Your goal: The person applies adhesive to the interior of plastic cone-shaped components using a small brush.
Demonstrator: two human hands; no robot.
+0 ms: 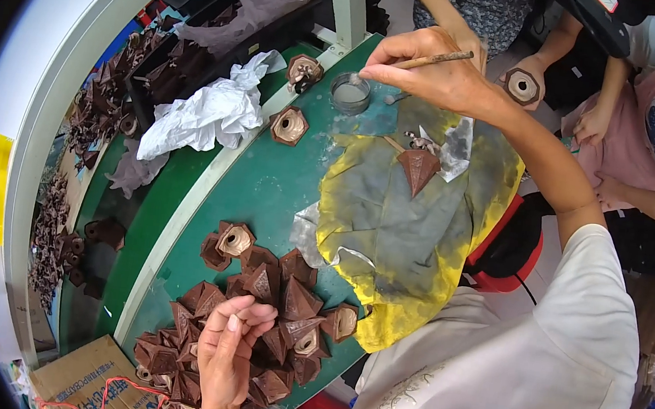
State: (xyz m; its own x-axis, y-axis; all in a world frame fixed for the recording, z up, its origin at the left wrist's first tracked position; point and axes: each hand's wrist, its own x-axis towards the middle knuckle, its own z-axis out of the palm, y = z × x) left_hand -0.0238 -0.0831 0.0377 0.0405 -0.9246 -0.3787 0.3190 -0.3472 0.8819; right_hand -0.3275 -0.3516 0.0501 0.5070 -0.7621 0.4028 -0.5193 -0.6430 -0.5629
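The right hand (437,76) is far out over the green table (265,190), and its fingers are pinched tight on a thin brush (430,59). The tip of the brush sits at a small round dish (350,93) with pale stuff in it. Just near of the dish lies a yellow and grey cloth (405,229), and one brown pointed piece (417,168) rests on it. The left hand (228,354) is close to the person, over a pile of brown pointed pieces (268,318). Its fingers are bent and a bit apart, touching the pile; I cannot tell if they grip one. On the far left lies crumpled white paper (209,112). A cardboard box (86,379) sits at the near left. Other people's hands (591,124) are on the far right.
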